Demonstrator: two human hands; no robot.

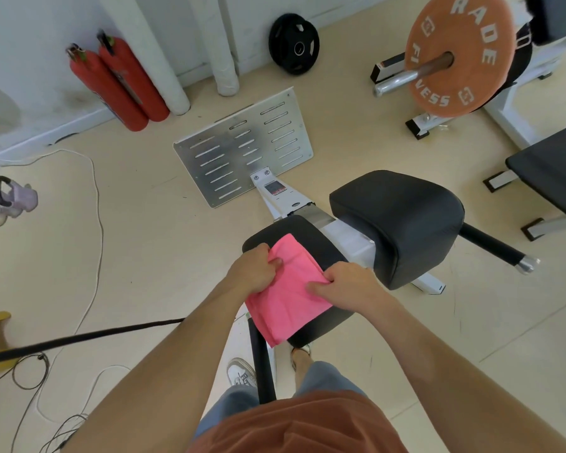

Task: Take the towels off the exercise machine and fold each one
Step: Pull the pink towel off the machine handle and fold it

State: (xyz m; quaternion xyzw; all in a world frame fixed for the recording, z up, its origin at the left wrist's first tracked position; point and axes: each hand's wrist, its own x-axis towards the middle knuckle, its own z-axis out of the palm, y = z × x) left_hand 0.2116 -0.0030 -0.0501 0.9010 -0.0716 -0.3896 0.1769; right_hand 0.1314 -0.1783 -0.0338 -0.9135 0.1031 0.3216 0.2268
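Head view: our left hand (254, 271) and right hand (345, 282) each pinch a side edge of the pink towel (288, 304), which lies part-folded on the black seat pad (307, 232), hanging over its near edge. Soft, light and limp, we judge; the corners give the best hold.

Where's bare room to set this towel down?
The larger black pad past the right hand is bare on top. So is the floor between the slotted plate and white cable. Crowded: the near pad, under towel, left hand and right hand.
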